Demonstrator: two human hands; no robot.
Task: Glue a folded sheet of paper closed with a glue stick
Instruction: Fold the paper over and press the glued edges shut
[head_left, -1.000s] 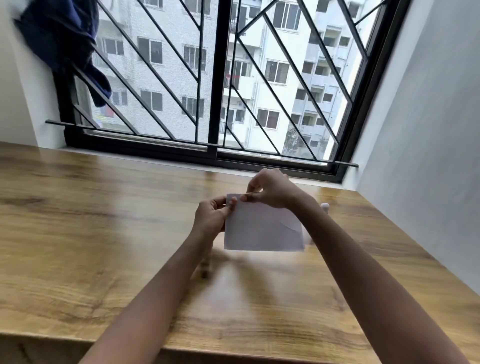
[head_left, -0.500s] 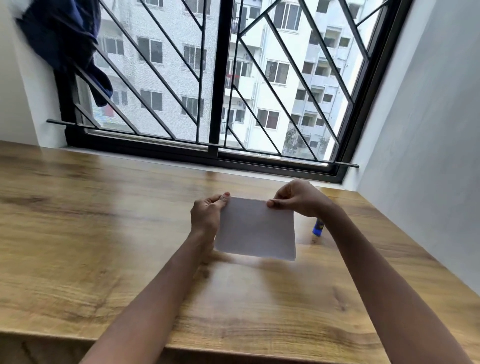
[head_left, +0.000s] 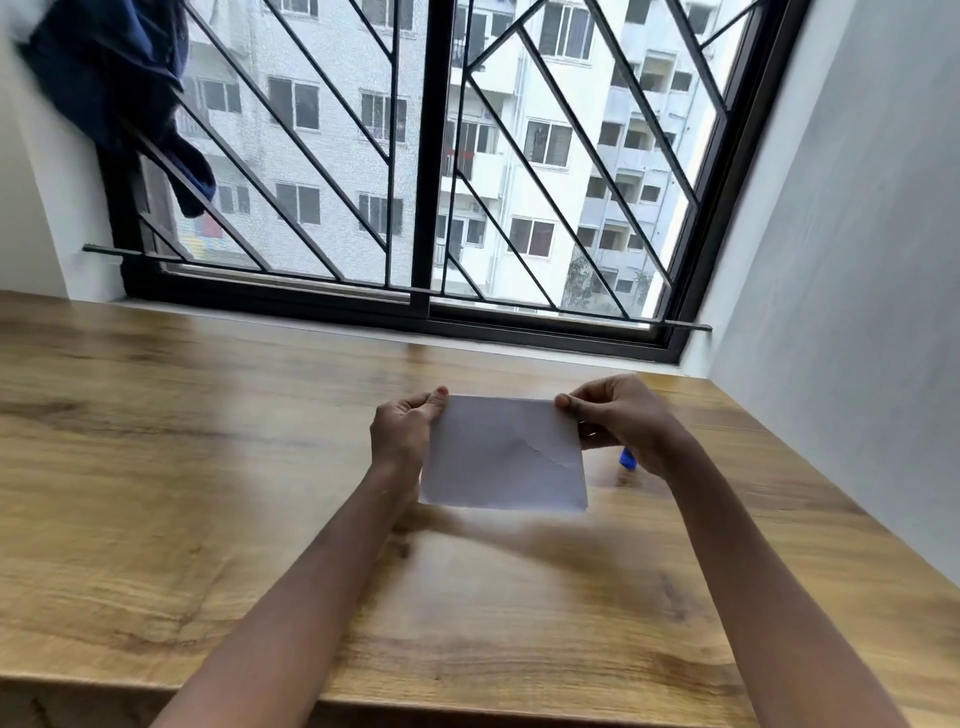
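Observation:
A folded white sheet of paper hangs a little above the wooden table, with a crease running across its right half. My left hand pinches its upper left corner. My right hand pinches its upper right corner. The paper's lower edge is free. Only the blue end of the glue stick shows on the table, just behind my right wrist; the rest is hidden.
A barred window runs along the far edge of the table. A grey wall closes the right side. A dark blue cloth hangs on the bars at the upper left. The table's front edge is near the bottom.
My right hand slid from the paper's upper left, beside the left hand, to its upper right corner. The paper dropped slightly, and the glue stick's blue end came into view.

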